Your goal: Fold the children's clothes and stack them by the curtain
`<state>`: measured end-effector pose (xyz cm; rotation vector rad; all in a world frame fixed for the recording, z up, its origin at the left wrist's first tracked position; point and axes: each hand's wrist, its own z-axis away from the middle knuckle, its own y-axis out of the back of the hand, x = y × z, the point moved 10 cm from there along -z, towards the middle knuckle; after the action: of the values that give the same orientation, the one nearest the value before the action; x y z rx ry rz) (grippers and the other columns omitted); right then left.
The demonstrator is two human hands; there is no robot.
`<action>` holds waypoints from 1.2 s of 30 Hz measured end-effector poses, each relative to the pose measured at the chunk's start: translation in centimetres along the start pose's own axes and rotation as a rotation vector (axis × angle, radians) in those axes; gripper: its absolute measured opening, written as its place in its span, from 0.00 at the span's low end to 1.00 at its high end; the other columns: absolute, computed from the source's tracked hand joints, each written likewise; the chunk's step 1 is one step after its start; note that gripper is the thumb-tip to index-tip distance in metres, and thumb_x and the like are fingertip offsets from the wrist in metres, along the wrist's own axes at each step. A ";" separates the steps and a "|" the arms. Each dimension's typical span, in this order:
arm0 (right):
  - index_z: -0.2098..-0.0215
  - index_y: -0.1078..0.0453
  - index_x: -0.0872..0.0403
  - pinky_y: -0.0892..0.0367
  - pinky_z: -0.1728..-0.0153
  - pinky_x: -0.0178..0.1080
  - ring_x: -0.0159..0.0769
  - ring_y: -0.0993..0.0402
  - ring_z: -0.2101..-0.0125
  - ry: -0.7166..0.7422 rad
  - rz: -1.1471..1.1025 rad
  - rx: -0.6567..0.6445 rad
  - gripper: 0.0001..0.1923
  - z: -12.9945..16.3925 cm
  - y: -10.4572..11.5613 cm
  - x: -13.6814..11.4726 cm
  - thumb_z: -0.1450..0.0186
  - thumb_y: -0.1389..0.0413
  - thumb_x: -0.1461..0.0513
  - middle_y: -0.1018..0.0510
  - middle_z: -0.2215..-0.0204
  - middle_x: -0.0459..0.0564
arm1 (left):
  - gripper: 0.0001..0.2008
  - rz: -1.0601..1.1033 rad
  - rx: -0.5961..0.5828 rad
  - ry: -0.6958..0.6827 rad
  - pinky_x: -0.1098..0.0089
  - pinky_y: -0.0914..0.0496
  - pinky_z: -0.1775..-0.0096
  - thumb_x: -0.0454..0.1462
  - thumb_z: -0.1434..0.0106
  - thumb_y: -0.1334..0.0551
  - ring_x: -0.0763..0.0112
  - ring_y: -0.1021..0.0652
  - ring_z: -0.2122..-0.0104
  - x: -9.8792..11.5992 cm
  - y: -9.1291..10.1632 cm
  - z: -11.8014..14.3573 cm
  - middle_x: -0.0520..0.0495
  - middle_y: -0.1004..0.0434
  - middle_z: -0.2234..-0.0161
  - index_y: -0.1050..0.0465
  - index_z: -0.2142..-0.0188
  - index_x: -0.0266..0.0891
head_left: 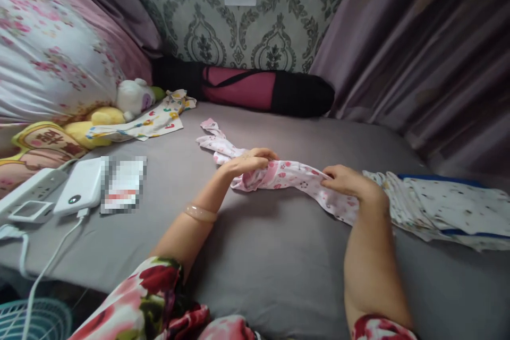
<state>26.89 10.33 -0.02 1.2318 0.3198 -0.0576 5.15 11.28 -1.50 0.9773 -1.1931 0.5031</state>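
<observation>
A small white garment with a pink print (297, 174) lies stretched across the grey bed sheet, roughly left to right. My left hand (253, 160), below a pale bangle, is closed on its middle, near a pink band; the fingertips are partly hidden. Farther right, my right hand (343, 180) pinches the garment's upper edge between thumb and fingers. The left end of the cloth is bunched and splits into narrow pieces. Behind my right wrist, part of the right end is hidden. I cannot tell for sure whether it is trousers or a top.
Folded printed clothes (450, 204) lie on the right. Another patterned garment (159, 119) rests at the left beside plush toys (135, 96). A power bank (82, 186) and power strip (32, 191) with cables sit near left. A black and maroon long bag (243, 87) lies along the wall.
</observation>
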 end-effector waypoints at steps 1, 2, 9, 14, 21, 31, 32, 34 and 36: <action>0.68 0.23 0.53 0.35 0.73 0.34 0.37 0.24 0.71 0.019 0.006 -0.004 0.05 -0.3 -0.3 -0.3 0.42 0.41 0.63 0.19 0.71 0.48 | 0.21 -0.011 -0.005 -0.002 0.67 0.30 0.53 0.31 0.49 0.46 0.61 0.24 0.52 -0.3 -0.3 -0.1 0.47 0.21 0.54 0.26 0.55 0.41; 0.64 0.22 0.53 0.33 0.70 0.35 0.38 0.23 0.68 0.059 -0.007 0.021 0.08 -0.4 -0.2 -1.0 0.41 0.41 0.62 0.19 0.68 0.49 | 0.22 -0.002 -0.011 -0.015 0.67 0.30 0.52 0.30 0.49 0.46 0.61 0.24 0.52 -0.3 -0.6 -0.2 0.47 0.22 0.53 0.27 0.54 0.41; 0.46 0.30 0.52 0.32 0.54 0.39 0.40 0.26 0.54 0.368 -0.355 0.250 0.20 -1.2 -0.1 -8.0 0.34 0.47 0.55 0.24 0.48 0.51 | 0.17 0.025 -0.022 -0.152 0.68 0.29 0.58 0.31 0.46 0.43 0.65 0.23 0.56 0.8 -1.2 0.2 0.44 0.23 0.56 0.33 0.55 0.38; 0.50 0.27 0.51 0.34 0.53 0.39 0.38 0.26 0.55 0.497 -0.449 0.241 0.16 -2.0 -1.5 -10.4 0.34 0.45 0.56 0.21 0.54 0.49 | 0.09 -0.076 0.140 -0.171 0.71 0.30 0.64 0.37 0.41 0.41 0.69 0.24 0.65 0.7 0.4 0.2 0.47 0.23 0.64 0.29 0.61 0.37; 0.54 0.26 0.49 0.35 0.55 0.38 0.38 0.27 0.58 0.536 -0.435 0.329 0.13 -0.8 0.1 -10.9 0.36 0.42 0.58 0.22 0.59 0.48 | 0.12 -0.116 0.274 -0.095 0.75 0.36 0.72 0.42 0.40 0.40 0.73 0.28 0.73 0.9 1.1 0.3 0.50 0.26 0.74 0.24 0.68 0.34; 0.64 0.22 0.52 0.36 0.68 0.37 0.33 0.28 0.71 0.279 -0.540 0.568 0.13 -1.8 2.5 -4.4 0.38 0.42 0.53 0.23 0.66 0.49 | 0.14 -0.151 0.447 -0.166 0.75 0.34 0.69 0.44 0.38 0.39 0.73 0.27 0.70 2.7 5.2 2.1 0.47 0.22 0.68 0.23 0.65 0.35; 0.65 0.22 0.53 0.36 0.67 0.37 0.34 0.28 0.71 0.268 -0.551 0.584 0.13 -1.9 2.6 -3.9 0.38 0.42 0.53 0.23 0.67 0.49 | 0.13 -0.178 0.454 -0.161 0.75 0.35 0.69 0.44 0.38 0.39 0.73 0.27 0.71 2.7 5.6 2.2 0.48 0.22 0.69 0.24 0.65 0.35; 0.65 0.22 0.53 0.35 0.64 0.38 0.36 0.27 0.68 0.264 -0.571 0.605 0.13 -1.9 2.7 -3.4 0.39 0.43 0.53 0.22 0.68 0.49 | 0.12 -0.237 0.434 -0.159 0.75 0.36 0.70 0.44 0.39 0.39 0.73 0.28 0.71 2.5 5.7 2.4 0.48 0.23 0.70 0.24 0.66 0.36; 0.66 0.22 0.53 0.35 0.62 0.39 0.37 0.26 0.67 0.262 -0.589 0.615 0.12 -2.0 2.7 -3.2 0.39 0.43 0.54 0.21 0.68 0.49 | 0.12 -0.302 0.393 -0.149 0.74 0.37 0.71 0.43 0.39 0.39 0.73 0.29 0.72 2.3 5.3 2.4 0.49 0.24 0.72 0.24 0.68 0.36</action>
<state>23.99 12.72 2.69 1.7176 0.9373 -0.5372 0.49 11.69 2.67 1.5281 -1.0710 0.4355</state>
